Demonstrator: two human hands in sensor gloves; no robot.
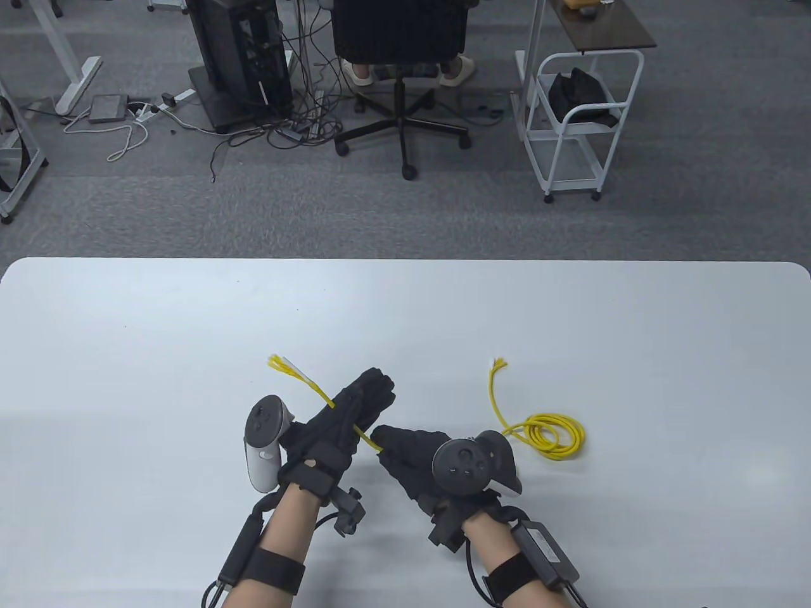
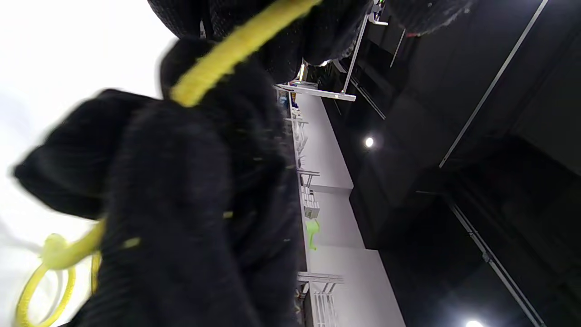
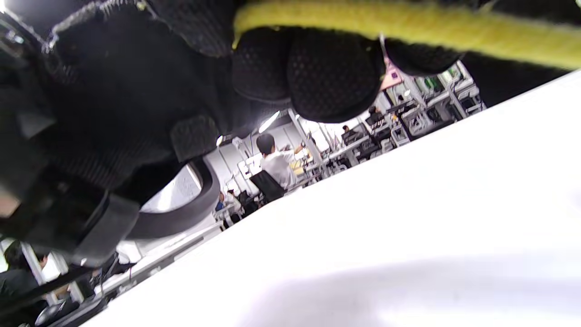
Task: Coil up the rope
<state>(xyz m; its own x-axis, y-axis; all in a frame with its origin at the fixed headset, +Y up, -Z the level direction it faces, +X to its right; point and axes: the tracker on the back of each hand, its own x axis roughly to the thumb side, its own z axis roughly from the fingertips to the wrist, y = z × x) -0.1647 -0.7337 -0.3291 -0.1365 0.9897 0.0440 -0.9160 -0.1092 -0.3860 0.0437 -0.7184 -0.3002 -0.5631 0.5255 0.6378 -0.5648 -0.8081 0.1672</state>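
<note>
Left wrist view: rope (image 2: 227, 59) (blurred)

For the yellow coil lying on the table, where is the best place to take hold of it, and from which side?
Judging from the table view, grip the coil across its stacked loops on the near side, coming from above with the right hand, which is beside it. The loops lie flat and bunched there, so one pinch probably catches them all. Avoid the loose frayed tail, which would only drag.
</note>
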